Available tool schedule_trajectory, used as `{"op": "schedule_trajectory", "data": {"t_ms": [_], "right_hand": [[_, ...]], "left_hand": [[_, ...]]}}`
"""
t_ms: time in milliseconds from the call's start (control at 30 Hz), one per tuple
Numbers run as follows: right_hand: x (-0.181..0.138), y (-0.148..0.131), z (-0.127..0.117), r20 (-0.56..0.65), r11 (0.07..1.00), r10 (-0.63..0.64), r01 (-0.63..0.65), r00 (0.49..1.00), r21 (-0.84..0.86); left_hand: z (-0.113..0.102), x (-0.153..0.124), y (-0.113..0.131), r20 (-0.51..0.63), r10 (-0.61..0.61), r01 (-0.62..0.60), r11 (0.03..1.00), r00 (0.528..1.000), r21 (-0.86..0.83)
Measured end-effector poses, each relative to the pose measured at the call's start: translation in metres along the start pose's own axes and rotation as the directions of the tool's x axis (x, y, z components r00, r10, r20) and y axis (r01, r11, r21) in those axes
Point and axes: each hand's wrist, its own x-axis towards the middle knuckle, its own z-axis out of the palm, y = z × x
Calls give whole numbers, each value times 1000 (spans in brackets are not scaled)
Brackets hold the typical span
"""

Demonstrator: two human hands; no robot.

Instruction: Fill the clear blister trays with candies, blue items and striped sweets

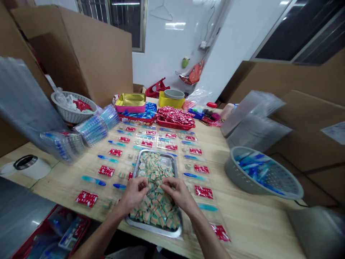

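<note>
A metal tray (pixel 176 233) near the table's front edge is heaped with small square pieces (pixel 155 207) striped in tan, green and pink. Over the heap, my left hand (pixel 136 192) has its thumb and fingertips pinched together; what lies between them is too small to make out. Facing it, my right hand (pixel 178 192) pinches at what looks like one of the striped pieces. Clear plastic trays lie in rows on both sides, holding blue pens (pixel 93 180) and red patterned packets (pixel 204 192). Some of them also hold striped pieces.
At right stands a grey basket (pixel 229 167) of blue pens. Behind the rows are a red tray (pixel 176 125) of red packets, more pens and a pink-and-gold tin (pixel 130 108). Stacked clear trays (pixel 91 129) and a white basket (pixel 78 116) stand at left. Cardboard boxes (pixel 99 54) flank the table.
</note>
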Motion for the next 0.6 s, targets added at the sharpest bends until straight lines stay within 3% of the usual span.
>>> {"op": "schedule_trajectory", "data": {"t_ms": [67, 167, 267, 367, 467, 600], "right_hand": [[-2, -3, 1, 61, 999, 2, -5, 998, 49], [-4, -9, 7, 110, 998, -40, 45, 993, -45], [-5, -15, 14, 92, 973, -75, 93, 993, -210], [-5, -15, 19, 92, 961, -52, 74, 994, -267], [-5, -11, 23, 78, 983, -9, 23, 997, -183], [-2, -4, 26, 38, 995, 53, -56, 998, 79]], "left_hand": [[2, 1, 0, -12, -40, 37, 986, 999, -165], [6, 0, -2, 32, -88, 93, 942, 996, -323], [8, -3, -4, 53, -92, 105, 940, 994, -324], [8, -6, -6, 56, -93, 107, 939, 994, -328], [8, -8, -8, 48, -127, 135, 915, 991, -380], [11, -9, -5, -10, -248, 210, 841, 969, -499]]}}
